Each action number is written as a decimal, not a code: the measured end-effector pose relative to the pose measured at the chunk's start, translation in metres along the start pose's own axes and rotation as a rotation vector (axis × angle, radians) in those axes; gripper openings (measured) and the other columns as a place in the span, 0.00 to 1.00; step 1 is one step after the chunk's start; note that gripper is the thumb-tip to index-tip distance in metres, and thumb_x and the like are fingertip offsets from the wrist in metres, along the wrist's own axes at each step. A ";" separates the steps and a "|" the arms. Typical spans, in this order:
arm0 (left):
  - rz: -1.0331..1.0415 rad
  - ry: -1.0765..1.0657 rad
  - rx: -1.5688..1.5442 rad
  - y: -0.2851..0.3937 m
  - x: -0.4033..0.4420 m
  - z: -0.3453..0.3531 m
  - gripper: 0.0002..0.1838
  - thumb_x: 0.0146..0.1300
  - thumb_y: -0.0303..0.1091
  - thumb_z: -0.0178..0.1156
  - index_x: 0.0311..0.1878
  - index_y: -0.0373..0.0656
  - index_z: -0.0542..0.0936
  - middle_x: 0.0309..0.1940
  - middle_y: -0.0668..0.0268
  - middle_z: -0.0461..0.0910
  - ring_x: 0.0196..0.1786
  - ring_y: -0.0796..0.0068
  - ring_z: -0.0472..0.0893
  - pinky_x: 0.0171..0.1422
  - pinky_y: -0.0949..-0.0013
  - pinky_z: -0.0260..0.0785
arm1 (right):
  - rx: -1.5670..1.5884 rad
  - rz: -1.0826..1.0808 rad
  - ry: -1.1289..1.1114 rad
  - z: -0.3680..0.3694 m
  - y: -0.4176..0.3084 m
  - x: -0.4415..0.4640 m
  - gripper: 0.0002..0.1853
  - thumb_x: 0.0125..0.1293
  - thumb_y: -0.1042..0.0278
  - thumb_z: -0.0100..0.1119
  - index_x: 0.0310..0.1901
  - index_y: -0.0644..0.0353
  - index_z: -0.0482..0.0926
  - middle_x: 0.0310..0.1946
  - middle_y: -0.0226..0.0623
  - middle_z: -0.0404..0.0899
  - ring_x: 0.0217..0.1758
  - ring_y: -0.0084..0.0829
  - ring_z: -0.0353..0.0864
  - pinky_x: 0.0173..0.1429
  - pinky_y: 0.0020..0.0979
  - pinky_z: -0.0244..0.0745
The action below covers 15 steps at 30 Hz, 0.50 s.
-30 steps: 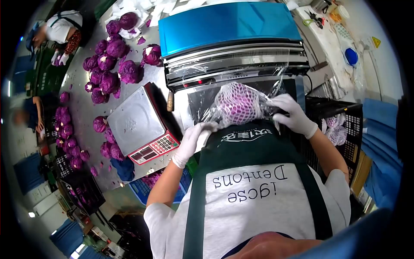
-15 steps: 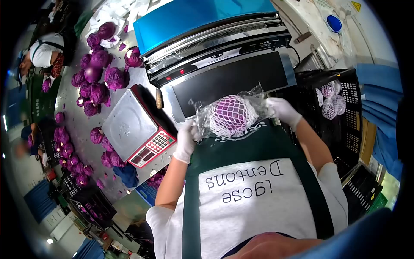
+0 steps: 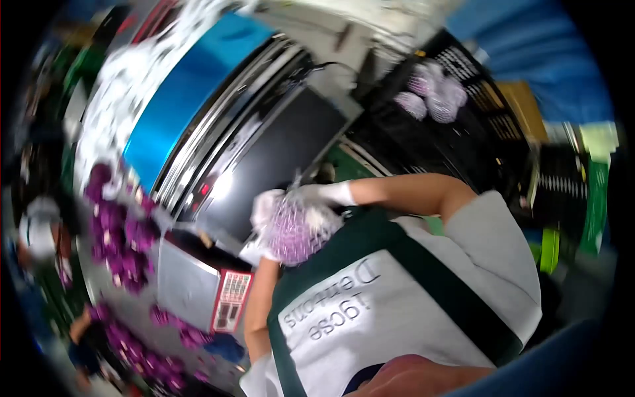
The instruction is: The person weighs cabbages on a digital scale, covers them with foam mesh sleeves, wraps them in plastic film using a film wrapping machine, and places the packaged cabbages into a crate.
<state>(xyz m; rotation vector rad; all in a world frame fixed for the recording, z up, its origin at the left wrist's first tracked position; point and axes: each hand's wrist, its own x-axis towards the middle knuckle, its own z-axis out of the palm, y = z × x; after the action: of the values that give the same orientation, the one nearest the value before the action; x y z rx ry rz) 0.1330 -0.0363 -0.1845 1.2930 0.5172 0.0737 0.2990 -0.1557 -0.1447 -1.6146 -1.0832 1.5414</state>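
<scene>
A red cabbage [image 3: 296,233] in a white foam net and clear plastic film is held close in front of my dark green apron. My white-gloved left hand [image 3: 266,210] wraps around its left side. From the right, my gloved right hand [image 3: 321,193] closes on the upper part of the package, where the film bunches up. Motion blur hides the separate fingers. Just beyond both hands lies the black plate of a sealing machine [image 3: 284,145] with a blue cover.
Left of me stands a red-framed scale [image 3: 188,278]. Loose red cabbages [image 3: 119,231] lie on the metal table. A black crate [image 3: 423,142] at right holds several netted cabbages [image 3: 443,99]. Other people [image 3: 40,235] are at the far left.
My view has swung, so the machine and crate appear tilted and shifted left. My hands, earlier apart at the film's two ends, have come together around the cabbage.
</scene>
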 end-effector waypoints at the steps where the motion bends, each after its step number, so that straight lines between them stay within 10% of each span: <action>1: -0.107 0.010 -0.219 0.026 0.011 0.009 0.19 0.71 0.28 0.46 0.63 0.39 0.70 0.57 0.58 0.73 0.60 0.65 0.72 0.69 0.60 0.61 | -0.017 -0.035 0.008 0.000 -0.002 -0.003 0.15 0.67 0.65 0.53 0.50 0.63 0.80 0.45 0.39 0.83 0.45 0.33 0.80 0.52 0.32 0.75; 6: -0.540 -0.290 -0.652 0.174 0.008 0.078 0.42 0.69 0.65 0.37 0.59 0.28 0.71 0.53 0.46 0.76 0.55 0.52 0.77 0.61 0.54 0.72 | -0.073 -0.315 0.036 -0.009 -0.005 -0.030 0.15 0.67 0.64 0.52 0.49 0.61 0.80 0.44 0.40 0.83 0.45 0.35 0.81 0.52 0.32 0.75; 8: -0.370 -0.587 -0.460 0.180 0.017 0.082 0.44 0.68 0.67 0.33 0.58 0.28 0.71 0.54 0.44 0.75 0.55 0.49 0.77 0.62 0.52 0.71 | -0.029 -0.387 0.214 -0.021 0.001 -0.054 0.15 0.67 0.63 0.52 0.49 0.61 0.81 0.44 0.40 0.83 0.44 0.37 0.81 0.52 0.33 0.74; 9: -0.435 -0.572 -0.524 0.182 0.019 0.084 0.44 0.68 0.68 0.33 0.58 0.30 0.71 0.56 0.44 0.74 0.57 0.48 0.76 0.65 0.50 0.68 | 0.101 -0.117 0.407 -0.024 0.001 -0.071 0.14 0.66 0.64 0.53 0.48 0.62 0.80 0.45 0.45 0.82 0.45 0.38 0.81 0.54 0.32 0.74; 13: -0.685 -0.234 -0.827 0.182 0.038 0.116 0.41 0.70 0.65 0.30 0.65 0.35 0.67 0.62 0.47 0.71 0.61 0.48 0.73 0.69 0.51 0.64 | 0.665 -0.500 0.634 -0.062 -0.005 -0.148 0.26 0.75 0.59 0.46 0.69 0.62 0.61 0.63 0.38 0.71 0.66 0.29 0.69 0.70 0.32 0.61; 15: -0.642 -0.408 -0.730 0.197 0.053 0.145 0.38 0.71 0.64 0.32 0.64 0.38 0.69 0.57 0.52 0.75 0.59 0.59 0.76 0.66 0.52 0.67 | 0.340 -0.536 0.602 -0.080 -0.025 -0.179 0.35 0.70 0.55 0.52 0.71 0.67 0.55 0.72 0.43 0.57 0.74 0.33 0.57 0.76 0.36 0.50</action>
<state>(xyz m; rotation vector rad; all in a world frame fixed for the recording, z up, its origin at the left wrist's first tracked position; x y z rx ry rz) 0.2839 -0.0915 0.0067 0.3717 0.4660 -0.4892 0.3808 -0.2968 -0.0335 -1.2822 -0.7728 0.7593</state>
